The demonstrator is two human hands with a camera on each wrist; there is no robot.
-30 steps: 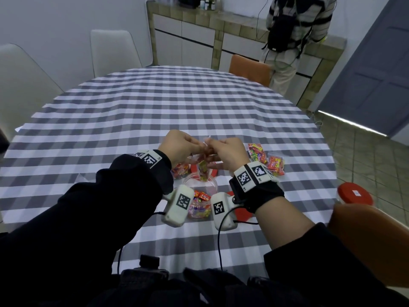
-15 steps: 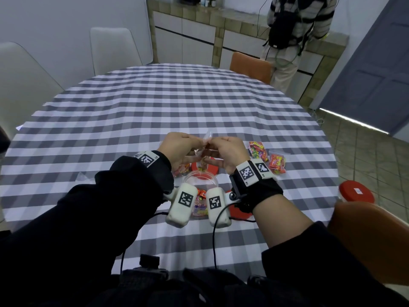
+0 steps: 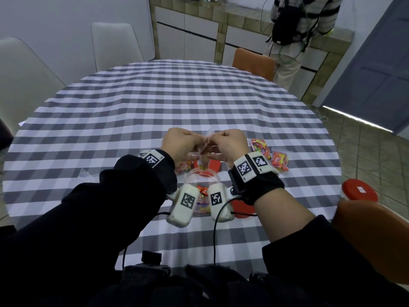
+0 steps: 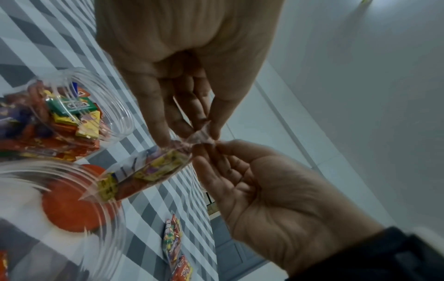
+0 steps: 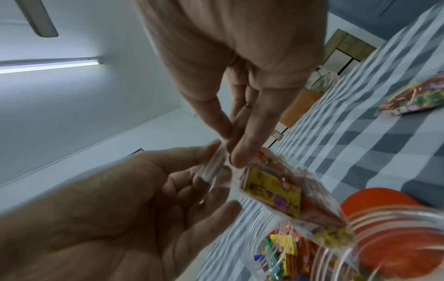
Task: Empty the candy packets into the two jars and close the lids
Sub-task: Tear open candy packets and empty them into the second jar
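Observation:
Both hands hold one clear candy packet [image 3: 204, 156] by its top edge, above an open clear jar [image 3: 202, 180] with candies in its bottom. My left hand [image 4: 192, 131] pinches the top strip from one side, and my right hand [image 5: 233, 152] pinches it from the other. The packet [image 4: 149, 167] hangs tilted with its lower corner toward the jar rim [image 4: 79, 171]; sweets are still inside it [image 5: 283, 190]. A second open jar [image 4: 72, 114], packed with candies, stands just beyond. One red lid [image 3: 213, 166] lies behind the near jar, another [image 3: 243, 209] to its right.
Two full candy packets [image 3: 261, 147] [image 3: 280, 161] lie on the checked tablecloth [image 3: 155, 111] to the right of my hands. A red round object [image 3: 359, 192] and an orange chair back [image 3: 371, 235] are off the table's right edge. A person [image 3: 294, 36] stands at the far counter.
Both hands have stayed over the jar and keep pinching the packet's top. The packet has been raised a little between them.

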